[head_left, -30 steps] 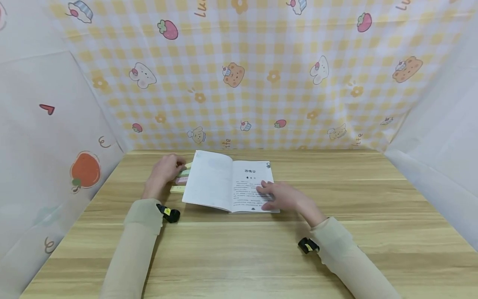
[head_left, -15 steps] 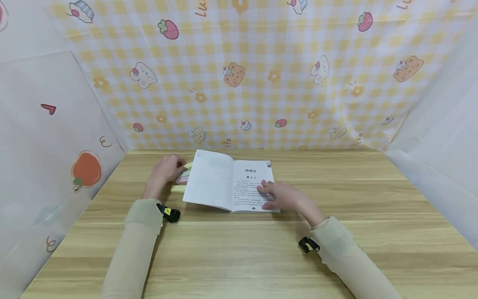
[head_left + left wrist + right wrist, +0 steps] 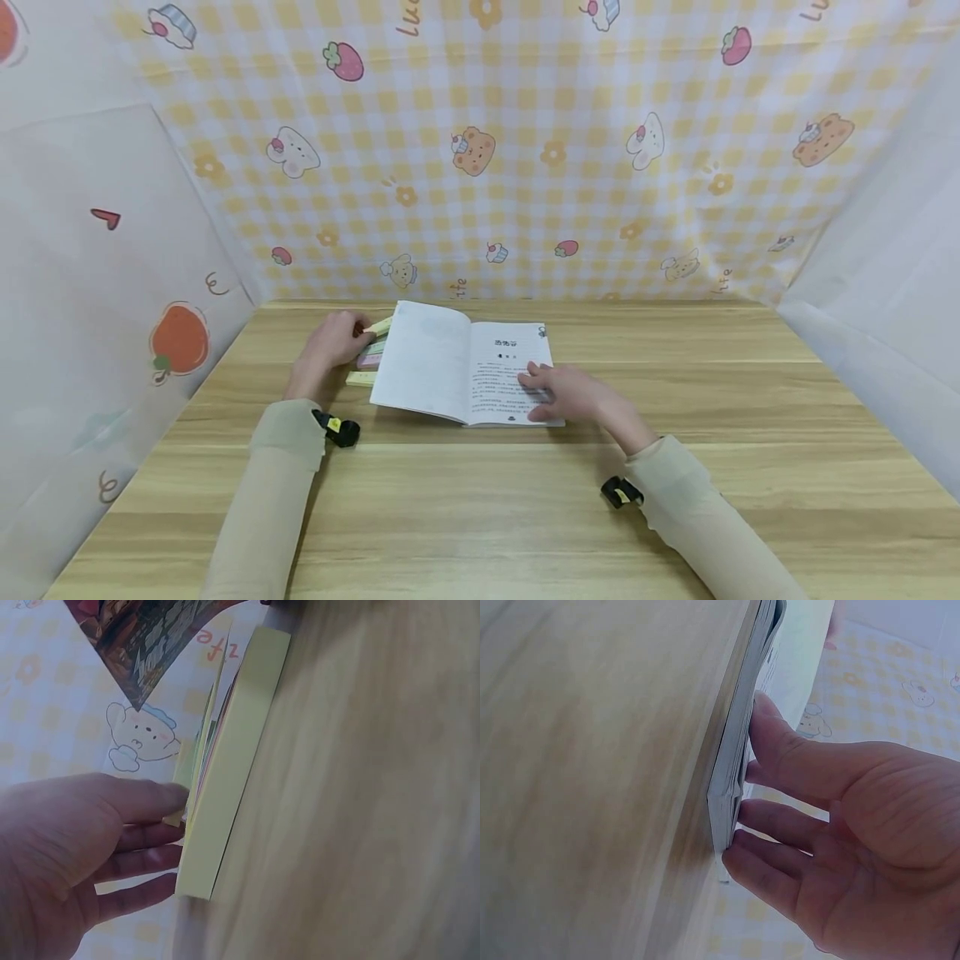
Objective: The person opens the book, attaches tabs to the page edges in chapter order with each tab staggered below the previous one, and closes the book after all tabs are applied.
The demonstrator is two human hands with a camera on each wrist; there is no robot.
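Book (image 3: 498,387) lies open, presumably steadied by the right hand (image 3: 576,395), fingers loosely spread and gripping nothing; the left hand (image 3: 334,340) pinches a yellow strip (image 3: 380,327) between thumb and fingers.

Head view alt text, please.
An open book, left half raised, lies on a wooden table; a person's left hand pinches at colored paper strips partly hidden behind it, and the right hand rests on the printed right page.
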